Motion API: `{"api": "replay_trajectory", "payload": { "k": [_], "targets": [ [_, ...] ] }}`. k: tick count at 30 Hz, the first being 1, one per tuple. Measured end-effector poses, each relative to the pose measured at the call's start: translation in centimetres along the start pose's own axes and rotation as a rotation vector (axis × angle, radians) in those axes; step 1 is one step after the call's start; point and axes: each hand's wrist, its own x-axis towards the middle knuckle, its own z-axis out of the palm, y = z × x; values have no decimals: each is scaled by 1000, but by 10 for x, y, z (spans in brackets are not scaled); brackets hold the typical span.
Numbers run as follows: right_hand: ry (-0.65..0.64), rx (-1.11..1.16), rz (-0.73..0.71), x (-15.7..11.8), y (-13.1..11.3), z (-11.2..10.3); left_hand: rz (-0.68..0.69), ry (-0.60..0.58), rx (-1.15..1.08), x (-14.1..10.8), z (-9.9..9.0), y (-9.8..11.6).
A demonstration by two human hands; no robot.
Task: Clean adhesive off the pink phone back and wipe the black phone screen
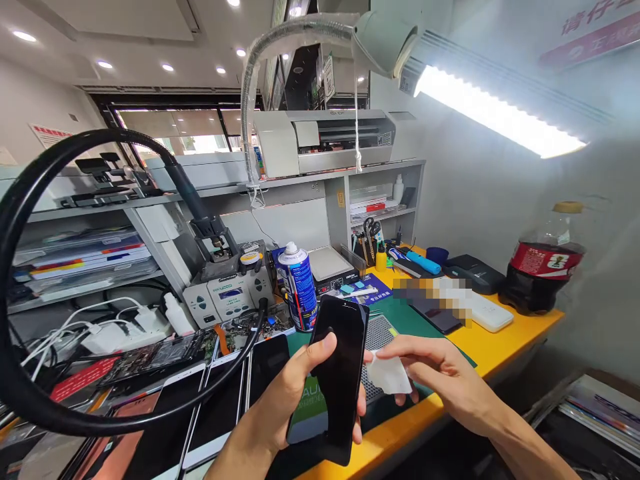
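A black smartphone (341, 373) is upright in my left hand (280, 393), its glossy dark screen facing me. The left thumb lies along the phone's edge, and the fingertips wrap round the far side. To the right of the phone, my right hand (445, 377) pinches a small white cloth or tissue (393, 375) between thumb and fingers. The cloth hangs just beside the phone; whether they touch I cannot tell. Below both lies a green work mat (393, 308) with a perforated metal plate (383, 330).
Several phones and screens (170, 417) lie at the left under a looping black hose (125, 427). A blue spray can (299, 287) stands behind the phone, near a grey soldering station (235, 293). At the right are a cola bottle (543, 260) and a white power bank (487, 313). A lit lamp (490, 110) hangs above.
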Motion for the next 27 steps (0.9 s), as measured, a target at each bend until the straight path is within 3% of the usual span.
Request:
{"api": "replay_trajectory", "payload": {
  "k": [4,7,12,14,17,19,27],
  "targets": [
    [60,336,187,0,4,6,-2,27,-6,-1,4,1],
    [110,310,273,2,10,14,21,62,-9,1,7,1],
    [228,374,277,1,11,21,120,187,-72,7,13,3],
    [203,392,291,-1,9,22,178,253,-113,9,16,3],
    [65,364,322,-6,7,30,303,357,-157,11,20,0],
    [27,360,341,-9,8,39,397,417,-165,12,22,-3],
    [186,437,373,-8,19,106,663,548,-208,15,27,-14]
  ]
}}
